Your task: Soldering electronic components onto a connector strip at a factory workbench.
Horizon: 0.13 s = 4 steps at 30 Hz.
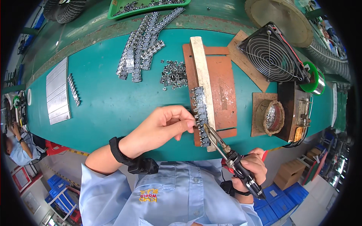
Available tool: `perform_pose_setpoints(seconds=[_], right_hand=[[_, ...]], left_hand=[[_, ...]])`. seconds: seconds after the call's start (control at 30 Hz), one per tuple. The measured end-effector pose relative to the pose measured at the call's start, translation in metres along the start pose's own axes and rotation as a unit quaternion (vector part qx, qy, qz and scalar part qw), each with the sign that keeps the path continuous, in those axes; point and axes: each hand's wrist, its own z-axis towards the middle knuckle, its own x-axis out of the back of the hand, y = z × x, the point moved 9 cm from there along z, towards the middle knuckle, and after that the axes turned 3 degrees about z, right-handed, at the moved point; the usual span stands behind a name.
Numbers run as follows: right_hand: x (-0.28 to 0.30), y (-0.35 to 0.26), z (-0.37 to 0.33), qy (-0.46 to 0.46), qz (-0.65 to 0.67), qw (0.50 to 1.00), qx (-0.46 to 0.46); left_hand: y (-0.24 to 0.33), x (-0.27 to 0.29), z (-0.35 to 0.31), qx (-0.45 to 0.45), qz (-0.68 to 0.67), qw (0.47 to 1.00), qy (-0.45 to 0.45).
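Note:
A strip of small dark circuit boards (200,107) lies along a pale bar (203,71) on a brown board (223,84). Small metal parts stick out from the strip's left edge. At that edge, my left hand (158,126) has thumb and forefinger pinched together; what lies between the tips is too small to make out. My right hand (254,167) is wrapped around a black soldering gun (238,165), whose tip meets the strip close to my left fingertips. A heap of loose metal parts (174,74) sits left of the bar.
Several board strips (137,45) lie at the back, below a green tray (124,14) of small parts. At right stand a fan (268,56), a solder spool (319,83) and a crusted round pot (274,118). A metal plate (58,92) and short strip (74,89) lie left.

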Motion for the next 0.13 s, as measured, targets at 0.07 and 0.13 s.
perform_pose_setpoints(seconds=[0.07,0.13], right_hand=[[-0.0029,0.0017,0.0001,-0.012,-0.002,1.0,-0.009],[-0.0048,0.0026,-0.0003,-0.019,-0.003,1.0,-0.014]], left_hand=[[0.0003,-0.0002,0.0004,-0.005,-0.003,1.0,-0.003],[-0.0003,0.0001,0.0009,0.0,-0.003,1.0,-0.01]])
